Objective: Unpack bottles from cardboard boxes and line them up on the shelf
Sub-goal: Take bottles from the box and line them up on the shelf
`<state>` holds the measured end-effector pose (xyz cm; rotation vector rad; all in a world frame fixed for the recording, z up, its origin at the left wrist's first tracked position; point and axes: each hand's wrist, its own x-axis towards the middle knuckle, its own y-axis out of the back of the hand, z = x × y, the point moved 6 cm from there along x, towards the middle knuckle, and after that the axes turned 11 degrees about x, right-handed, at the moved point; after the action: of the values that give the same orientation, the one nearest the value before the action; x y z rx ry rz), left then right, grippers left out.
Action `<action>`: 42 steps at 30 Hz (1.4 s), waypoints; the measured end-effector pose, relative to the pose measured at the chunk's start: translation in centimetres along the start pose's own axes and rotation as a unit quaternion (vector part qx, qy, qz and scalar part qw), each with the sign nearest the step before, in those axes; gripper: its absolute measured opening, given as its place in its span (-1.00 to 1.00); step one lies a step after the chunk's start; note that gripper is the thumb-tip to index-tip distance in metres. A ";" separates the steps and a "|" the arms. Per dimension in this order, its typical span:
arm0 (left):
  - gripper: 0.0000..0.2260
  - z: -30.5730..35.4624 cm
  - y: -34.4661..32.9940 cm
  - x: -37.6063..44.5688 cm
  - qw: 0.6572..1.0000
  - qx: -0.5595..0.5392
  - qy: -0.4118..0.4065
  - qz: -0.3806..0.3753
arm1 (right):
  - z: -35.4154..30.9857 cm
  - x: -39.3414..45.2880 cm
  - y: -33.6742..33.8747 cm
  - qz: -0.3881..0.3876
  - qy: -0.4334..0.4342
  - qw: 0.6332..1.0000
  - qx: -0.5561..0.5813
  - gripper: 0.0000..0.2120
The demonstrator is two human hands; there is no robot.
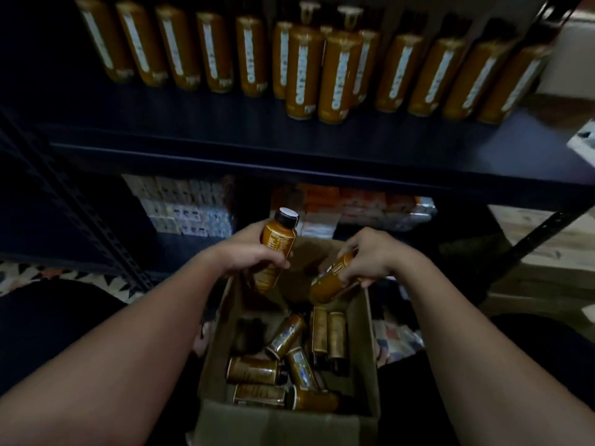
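1. Nearest the camera, an open cardboard box (367, 349) stands on the floor between the person's knees, its near flap folded outward.
2. Loose bottles in the box (301, 362) lie on their sides in no order, some crossing one another; all are amber with dark caps.
3. Both forearms reach forward over the box.
4. Left hand (248, 252): fingers and thumb curled round the middle of an amber bottle (278, 243). It is held above the far end of the box, near upright and tilted slightly right, its dark cap with a white top uppermost.
5. Right hand (370, 255): fingers curled over a second bottle (331, 281), gripped near its upper end. This one slants, lower end pointing down and left into the box; its cap is hidden by the hand.
6. The two held bottles are near each other but apart.
7. Dark metal shelf (322, 149) beyond the box: a row of upright amber bottles (212, 53) with white vertical labels runs along its back.
8. Two further bottles (322, 75) stand side by side in front of that row, near its middle.
9. Lower shelf level: stacked packaged goods (193, 207), too blurred to identify.
10. Patterned floor covering (32, 273) shows at the left.
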<state>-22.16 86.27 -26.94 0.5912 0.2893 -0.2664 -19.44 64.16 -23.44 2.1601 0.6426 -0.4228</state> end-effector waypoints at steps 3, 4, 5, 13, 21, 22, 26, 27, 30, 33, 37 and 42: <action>-0.60 5.1 2.7 -2.1 0.998 0.026 -0.054 -0.033 | -2.7 -2.9 4.1 0.088 0.081 0.993 -0.006 -0.59; -0.60 6.6 3.4 -2.9 0.997 0.014 -0.071 -0.041 | -3.5 -3.9 5.3 0.128 0.107 0.986 0.015 -0.58; -0.57 7.9 4.2 -3.6 0.995 -0.002 -0.088 -0.044 | -4.2 -4.9 6.5 0.162 0.131 0.977 0.047 -0.57; -0.41 14.8 9.9 -6.4 0.962 -0.127 -0.208 0.120 | -8.3 -9.8 12.2 0.305 0.321 0.837 0.322 -0.61; -0.49 15.7 14.4 -3.9 0.912 -0.118 -0.223 0.322 | -10.0 -6.8 15.7 0.310 0.375 0.801 0.349 -0.51; -0.48 15.6 14.6 -3.3 0.910 -0.112 -0.221 0.332 | -10.0 -6.0 15.9 0.306 0.371 0.806 0.346 -0.50; -0.49 15.3 15.2 -1.4 0.904 -0.134 -0.216 0.345 | -9.6 -3.3 16.9 0.287 0.374 0.804 0.363 -0.48; -0.50 15.2 15.3 -1.1 0.904 -0.133 -0.213 0.345 | -9.5 -2.7 17.1 0.280 0.378 0.798 0.376 -0.47; -0.50 14.8 15.7 0.0 0.908 -0.128 -0.206 0.341 | -8.8 -1.2 17.7 0.254 0.392 0.772 0.431 -0.49; -0.44 14.3 16.1 0.9 0.913 -0.132 -0.192 0.336 | -8.4 -0.6 17.9 0.226 0.402 0.755 0.467 -0.48; -0.34 14.0 15.9 1.3 0.912 -0.116 -0.187 0.346 | -8.6 -0.1 16.6 0.257 0.362 0.804 0.396 -0.32; -0.31 13.5 15.6 1.1 0.902 -0.112 -0.185 0.373 | -8.2 0.3 15.9 0.352 0.310 0.816 0.339 -0.24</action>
<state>-13.44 90.70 -8.72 0.3762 -0.2825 0.3943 -9.43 62.30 -8.75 3.0358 -0.0728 0.5792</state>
